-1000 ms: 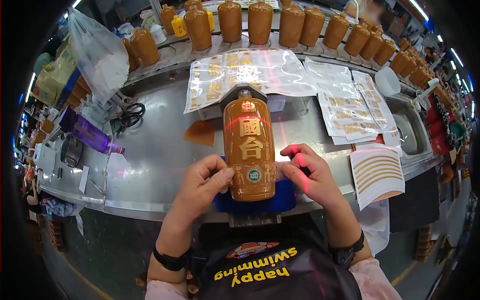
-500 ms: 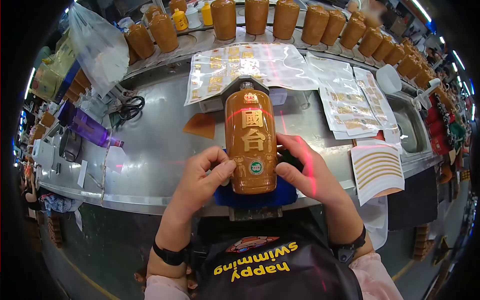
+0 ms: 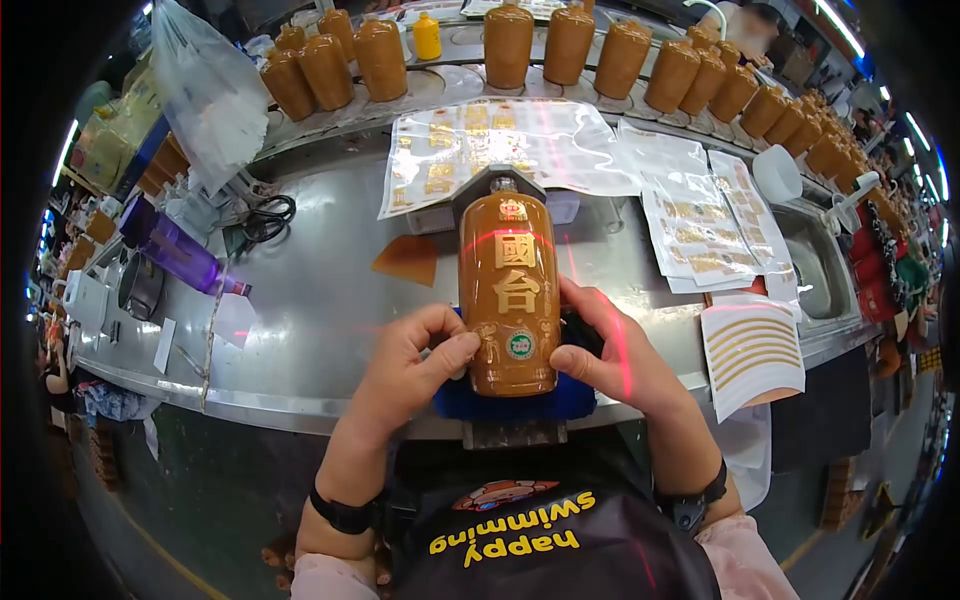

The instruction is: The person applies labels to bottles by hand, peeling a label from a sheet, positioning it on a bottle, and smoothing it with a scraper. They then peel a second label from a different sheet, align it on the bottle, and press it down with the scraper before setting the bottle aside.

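Observation:
A glossy brown bottle with gold raised characters and a green round mark lies on its back, neck away from me. Its neck end rests in a dark angular holder, its base end over a blue pad. My left hand is closed at the bottle's lower left side, thumb and bent forefinger against it. My right hand grips the lower right side, thumb near the base and fingers partly hidden behind the bottle. Red laser lines cross the bottle and my right hand.
Sheets of gold decals lie beyond the holder, with more sheets and a card of curved gold strips on the right. Brown bottles line the curved conveyor. Scissors and a purple bottle are left; a sink is right.
Bottles on the conveyor have shifted along, and one of the yellow bottles no longer shows. The view has moved slightly. Both hands stay at the brown bottle's lower sides.

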Tool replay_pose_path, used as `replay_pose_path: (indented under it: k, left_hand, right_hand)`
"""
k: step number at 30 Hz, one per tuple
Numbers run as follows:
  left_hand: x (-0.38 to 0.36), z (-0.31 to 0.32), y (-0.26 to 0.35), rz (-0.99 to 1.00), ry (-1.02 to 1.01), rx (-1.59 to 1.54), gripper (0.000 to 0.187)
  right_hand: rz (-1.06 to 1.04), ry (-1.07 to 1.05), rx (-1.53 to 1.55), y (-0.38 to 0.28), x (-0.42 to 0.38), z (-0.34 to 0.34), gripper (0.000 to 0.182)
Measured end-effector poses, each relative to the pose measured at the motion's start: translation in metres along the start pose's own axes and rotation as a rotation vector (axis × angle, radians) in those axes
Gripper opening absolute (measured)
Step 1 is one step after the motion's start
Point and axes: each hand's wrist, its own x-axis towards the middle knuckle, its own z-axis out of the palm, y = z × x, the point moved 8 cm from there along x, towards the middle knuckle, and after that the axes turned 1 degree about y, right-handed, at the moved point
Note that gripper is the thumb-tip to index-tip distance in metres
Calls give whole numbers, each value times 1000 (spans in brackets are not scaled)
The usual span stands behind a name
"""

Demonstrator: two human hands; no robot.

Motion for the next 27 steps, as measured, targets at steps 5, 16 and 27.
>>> replay_pose_path:
  k: [5, 16, 27]
  left_hand:
    - [-1, -8, -11, 9, 37, 24, 27]
    - [-7, 12, -6, 263, 94, 133, 87]
    - [-23, 14, 3, 469, 73, 769, 106]
  right_hand:
    - [32, -14, -83, 9, -1, -2, 87]
    - [-55, -36, -154, 8, 0, -1, 89]
    - [-265, 93, -288, -25, -11, -8, 78]
